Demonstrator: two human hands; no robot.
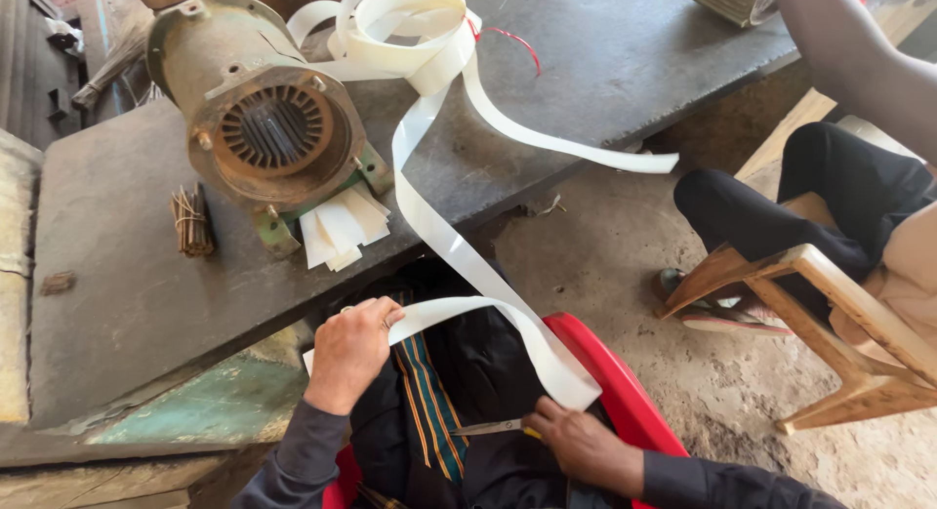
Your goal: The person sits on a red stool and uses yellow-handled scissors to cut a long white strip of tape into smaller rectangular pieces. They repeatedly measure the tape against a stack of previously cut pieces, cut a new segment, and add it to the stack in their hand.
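Left hand (349, 353) pinches the long white plastic strip (459, 265), which runs rightward and folds just above the right hand (584, 443). That hand, fingers closed, grips small metal scissors (491, 428) pointing left, just below the strip.

Looking down from the head camera, I see my left hand (349, 353) closed around a long white strip (459, 260) that loops up onto the dark worktop (117, 275). My right hand (584, 444) rests low on my lap, gripping scissors (493, 428) whose blades point left, just beside the strip's folded bend. On the worktop sits a rusty motor housing (264, 114), with cut white pieces (340, 228) stacked under its front edge and a small bundle of sticks (191, 221) near it. Another person's leg (781, 211) rests on a wooden chair (839, 324) to my right.
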